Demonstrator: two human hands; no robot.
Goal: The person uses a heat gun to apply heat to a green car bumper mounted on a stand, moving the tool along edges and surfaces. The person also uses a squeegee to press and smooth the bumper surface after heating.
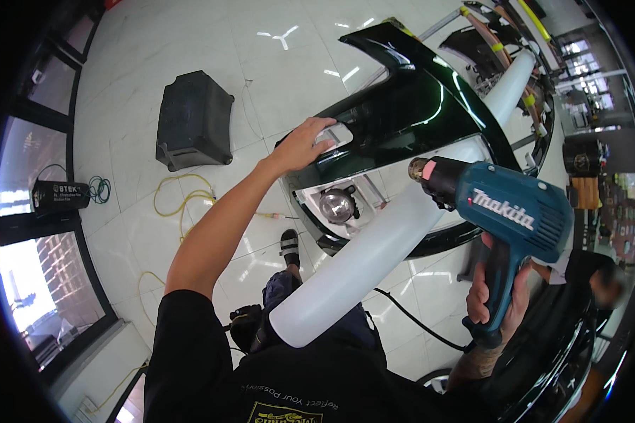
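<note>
My right hand [497, 299] grips the handle of a teal and black heat gun [518, 204], its metal nozzle pointing left above a glossy dark bumper [409, 106]. My left arm reaches forward, and the left hand [305, 146] curls against the bumper's left side. Its fingers and thumb close at a pale, rounded patch [340, 135]; whether this is an opening or a separate piece I cannot tell. A round clear lamp [336, 205] shows in the bumper's lower opening. One long white cylinder [360, 271] slants from my waist toward that opening, passing below the nozzle.
A black box-shaped stool [194, 121] stands on the tiled floor at left, near a yellow cord [180, 204]. A black cable [420, 324] runs toward the heat gun. Another white cylinder [511, 86] and bumper parts stand behind. At right, a person [593, 271] is beside a black car [543, 352].
</note>
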